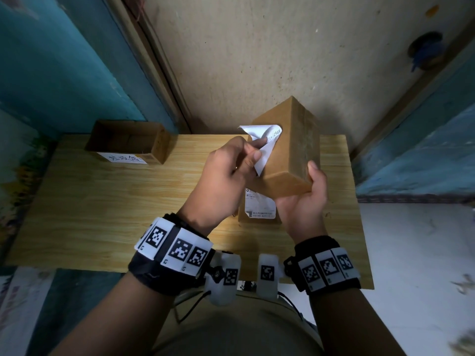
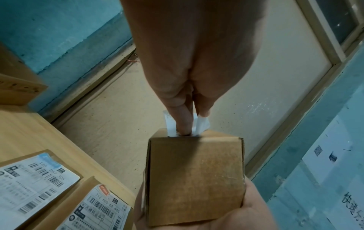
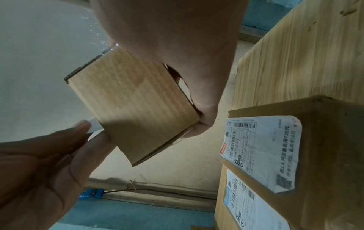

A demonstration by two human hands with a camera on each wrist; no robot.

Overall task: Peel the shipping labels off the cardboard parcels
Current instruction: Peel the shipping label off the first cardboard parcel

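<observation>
Cardboard parcel [image 1: 285, 152] held up off the tabletop [image 1: 108, 206], right hand [image 1: 305, 201] wrapped round its near end to brace it. Left hand [image 1: 226, 176] pinches the half-lifted shipping label [image 1: 264, 145], which stays stuck toward twelve o'clock of that grip. More labelled parcels [image 2: 29, 179] wait below.

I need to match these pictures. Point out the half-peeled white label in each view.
Head: label centre, pinched by left hand.
Left wrist: label just above centre, at the fingertips.
Right wrist: sliver left of centre.
Shared landmark: held parcel.
</observation>
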